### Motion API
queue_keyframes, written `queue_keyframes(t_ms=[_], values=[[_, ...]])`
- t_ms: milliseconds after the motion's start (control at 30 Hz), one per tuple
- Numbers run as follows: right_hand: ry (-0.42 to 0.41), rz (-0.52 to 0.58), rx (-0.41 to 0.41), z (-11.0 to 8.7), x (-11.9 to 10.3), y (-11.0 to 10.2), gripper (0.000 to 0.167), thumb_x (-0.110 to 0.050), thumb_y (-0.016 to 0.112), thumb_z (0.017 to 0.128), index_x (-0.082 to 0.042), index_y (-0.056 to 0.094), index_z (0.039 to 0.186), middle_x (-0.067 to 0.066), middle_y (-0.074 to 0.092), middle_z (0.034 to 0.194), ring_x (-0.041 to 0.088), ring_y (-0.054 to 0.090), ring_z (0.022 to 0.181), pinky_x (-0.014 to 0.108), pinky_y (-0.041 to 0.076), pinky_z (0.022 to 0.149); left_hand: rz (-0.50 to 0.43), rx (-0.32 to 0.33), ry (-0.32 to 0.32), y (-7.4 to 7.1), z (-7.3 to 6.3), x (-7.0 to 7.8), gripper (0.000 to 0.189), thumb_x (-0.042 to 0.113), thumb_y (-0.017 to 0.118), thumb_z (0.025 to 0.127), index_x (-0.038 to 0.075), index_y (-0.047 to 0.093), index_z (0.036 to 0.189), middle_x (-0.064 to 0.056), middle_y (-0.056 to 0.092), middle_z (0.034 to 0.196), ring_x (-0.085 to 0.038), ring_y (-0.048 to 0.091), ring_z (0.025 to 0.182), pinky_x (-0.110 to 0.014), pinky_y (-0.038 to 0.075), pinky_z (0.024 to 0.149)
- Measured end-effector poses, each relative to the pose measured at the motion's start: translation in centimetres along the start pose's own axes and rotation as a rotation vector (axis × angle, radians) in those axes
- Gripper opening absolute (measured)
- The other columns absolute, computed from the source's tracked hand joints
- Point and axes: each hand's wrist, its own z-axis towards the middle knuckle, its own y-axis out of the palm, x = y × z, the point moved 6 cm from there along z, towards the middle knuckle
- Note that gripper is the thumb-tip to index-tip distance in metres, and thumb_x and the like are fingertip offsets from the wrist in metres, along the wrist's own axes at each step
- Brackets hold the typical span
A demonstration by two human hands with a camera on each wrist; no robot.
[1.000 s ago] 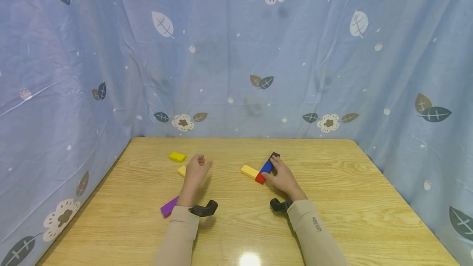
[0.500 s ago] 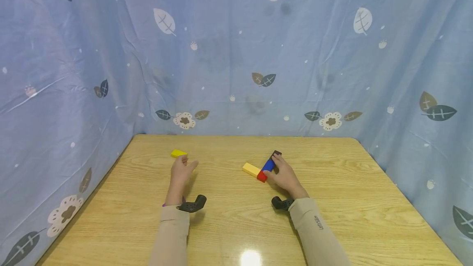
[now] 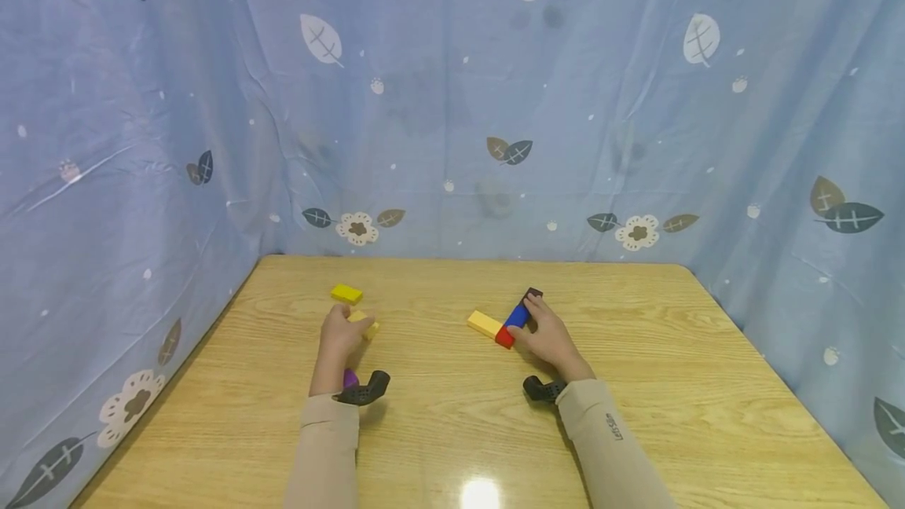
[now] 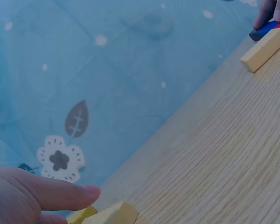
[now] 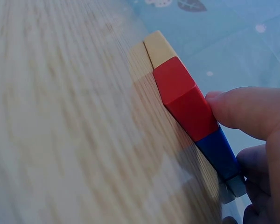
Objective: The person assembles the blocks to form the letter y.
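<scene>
My left hand (image 3: 341, 335) is at a pale yellow block (image 3: 369, 327) on the left of the table. In the left wrist view the straight thumb (image 4: 67, 192) extends beside that block's end (image 4: 115, 214); contact is unclear. My right hand (image 3: 553, 340) holds a row of joined blocks: its thumb rests on the red block (image 5: 189, 105), and its curled fingers are at the blue block (image 5: 218, 153) and the dark block (image 3: 533, 294). Another pale yellow block (image 3: 484, 324) meets the red one at an angle, lying flat.
A bright yellow block (image 3: 346, 294) lies behind my left hand. A purple block (image 3: 350, 378) is mostly hidden under the left wrist. The wooden table (image 3: 438, 415) ends at a blue patterned curtain (image 3: 424, 140) at the back and sides.
My left hand has moved left and down to the pale yellow block, its wrist now covering most of the purple block. The right hand stays at the joined row.
</scene>
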Motion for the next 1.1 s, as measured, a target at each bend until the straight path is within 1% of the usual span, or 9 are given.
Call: queue_keyframes(t_ms=[133, 267, 367, 600, 800, 967, 1100], values=[[-0.002, -0.007, 0.0, 0.16, 0.06, -0.04, 0.077, -0.041, 0.061, 0.09, 0.004, 0.032, 0.145, 0.021, 0.025, 0.154, 0.041, 0.02, 0.141, 0.055, 0.023, 0.113, -0.004, -0.031, -0.003, 0.03, 0.05, -0.22, 0.074, 0.018, 0.065, 0.087, -0.014, 0.024, 0.14, -0.033, 0.033, 0.142, -0.048, 0.037, 0.128, -0.054, 0.034, 0.107], [-0.003, -0.01, -0.003, 0.26, 0.07, -0.04, 0.077, -0.042, 0.06, 0.09, 0.004, 0.031, 0.145, 0.021, 0.024, 0.154, 0.041, 0.02, 0.141, 0.055, 0.023, 0.113, -0.016, -0.041, 0.003, -0.02, 0.0, -0.36, 0.073, 0.015, 0.069, 0.084, -0.011, 0.029, 0.139, -0.03, 0.043, 0.132, -0.043, 0.047, 0.118, -0.05, 0.043, 0.1], [-0.004, -0.005, -0.003, 0.27, 0.04, -0.09, 0.077, -0.042, 0.061, 0.09, 0.004, 0.031, 0.145, 0.021, 0.025, 0.154, 0.041, 0.02, 0.141, 0.056, 0.023, 0.113, -0.005, -0.043, 0.011, 0.03, 0.05, -0.47, 0.069, 0.014, 0.071, 0.082, -0.01, 0.033, 0.136, -0.028, 0.049, 0.123, -0.04, 0.052, 0.11, -0.047, 0.047, 0.095], [-0.007, -0.003, -0.001, 0.26, 0.08, -0.06, 0.076, -0.041, 0.061, 0.09, 0.004, 0.032, 0.145, 0.021, 0.025, 0.154, 0.041, 0.021, 0.141, 0.056, 0.023, 0.113, 0.042, -0.037, 0.016, 0.24, 0.11, -0.66, 0.069, 0.014, 0.074, 0.079, -0.009, 0.039, 0.134, -0.026, 0.052, 0.119, -0.037, 0.054, 0.106, -0.046, 0.048, 0.092], [0.001, -0.002, 0.0, 0.24, 0.22, 0.08, 0.077, -0.041, 0.061, 0.089, 0.004, 0.032, 0.145, 0.02, 0.025, 0.154, 0.041, 0.02, 0.141, 0.056, 0.023, 0.113, 0.062, -0.012, 0.039, 0.31, -0.06, -0.5, 0.057, 0.009, 0.076, 0.077, -0.01, 0.049, 0.123, -0.025, 0.055, 0.112, -0.036, 0.055, 0.1, -0.046, 0.048, 0.088], [0.001, -0.011, 0.001, 0.24, 0.21, 0.15, 0.077, -0.041, 0.061, 0.089, 0.005, 0.032, 0.144, 0.021, 0.026, 0.153, 0.041, 0.021, 0.141, 0.056, 0.024, 0.113, 0.102, 0.009, 0.067, 0.28, -0.16, -0.34, 0.06, 0.008, 0.075, 0.077, -0.014, 0.046, 0.125, -0.027, 0.05, 0.115, -0.039, 0.051, 0.103, -0.047, 0.046, 0.089], [-0.001, -0.012, 0.0, 0.19, 0.16, 0.22, 0.076, -0.04, 0.061, 0.089, 0.005, 0.032, 0.144, 0.021, 0.026, 0.153, 0.042, 0.021, 0.141, 0.056, 0.024, 0.112, 0.107, -0.002, 0.075, 0.38, -0.19, -0.4, 0.06, 0.008, 0.075, 0.078, -0.013, 0.046, 0.126, -0.026, 0.049, 0.115, -0.037, 0.052, 0.101, -0.044, 0.047, 0.086]])
